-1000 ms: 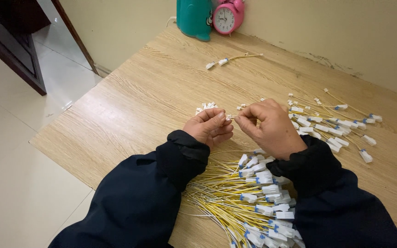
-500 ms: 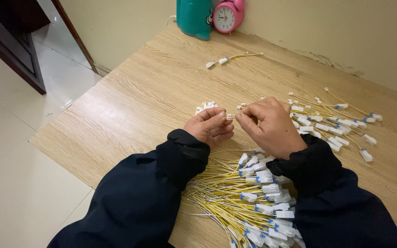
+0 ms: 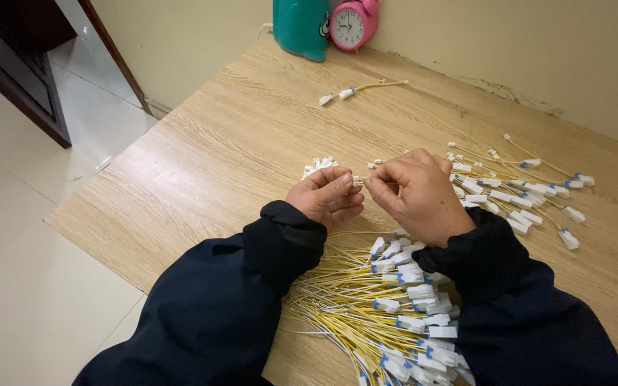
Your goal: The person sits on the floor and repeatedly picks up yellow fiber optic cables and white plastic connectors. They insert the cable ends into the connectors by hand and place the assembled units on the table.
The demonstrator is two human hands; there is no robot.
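Both hands meet mid-table: left hand (image 3: 325, 195) and right hand (image 3: 418, 194) pinch tiny white plug (image 3: 357, 180) between fingertips. I judge thin yellow wire bendy, light; hold by plug.

Left hand (image 3: 325, 196) and right hand (image 3: 416, 194) pinch a small white connector (image 3: 357, 180) between fingertips; yellow wire pile (image 3: 380, 307) just below, loose connectors (image 3: 320, 166) just beyond.

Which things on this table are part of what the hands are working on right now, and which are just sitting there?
In hand:
left hand and right hand, pinching a small white connector
loose white connectors
yellow wire bundle
wires at right

Lying about:
pink alarm clock
teal container
lone wire
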